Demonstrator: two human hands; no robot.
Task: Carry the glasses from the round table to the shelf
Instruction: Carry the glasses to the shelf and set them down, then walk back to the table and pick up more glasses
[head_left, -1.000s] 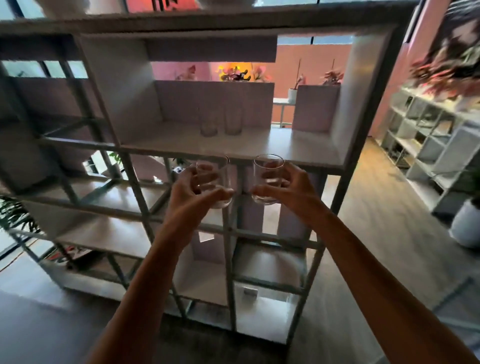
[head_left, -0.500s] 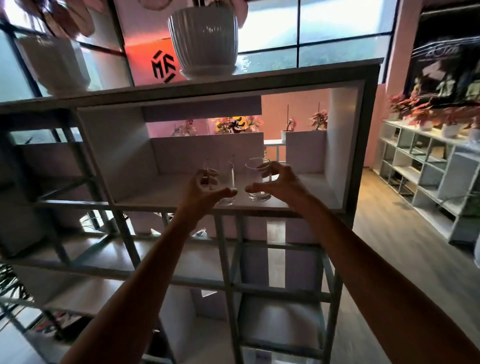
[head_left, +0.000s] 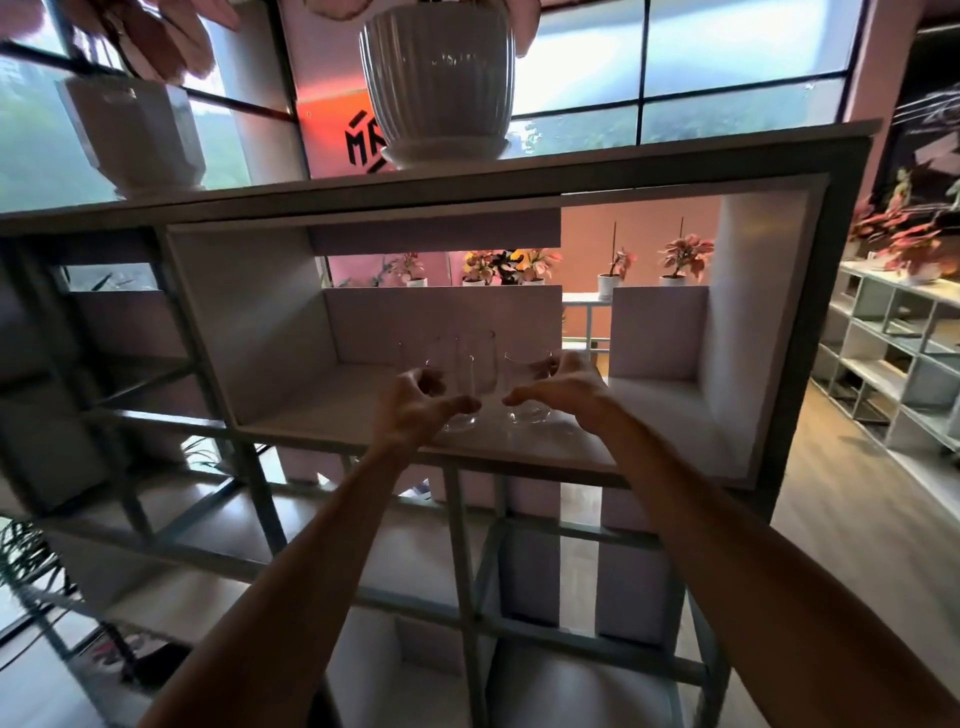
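glasses stand upright side by side on the shelf board (head_left: 332, 410), the left hand (head_left: 415, 410) curled around the left glass (head_left: 460, 384) with thumb against its base, the right hand (head_left: 566, 389) wrapped on the right glass (head_left: 524, 384), two more glasses (head_left: 475, 348) just behind

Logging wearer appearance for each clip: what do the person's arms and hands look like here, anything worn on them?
Both forearms are bare all the way to the bottom edge of the picture, with no sleeves in view. The left hand and the right hand wear no gloves, and no watch, bracelet or ring shows on the wrists or fingers. The lighting is dim, so fine detail cannot be made out.
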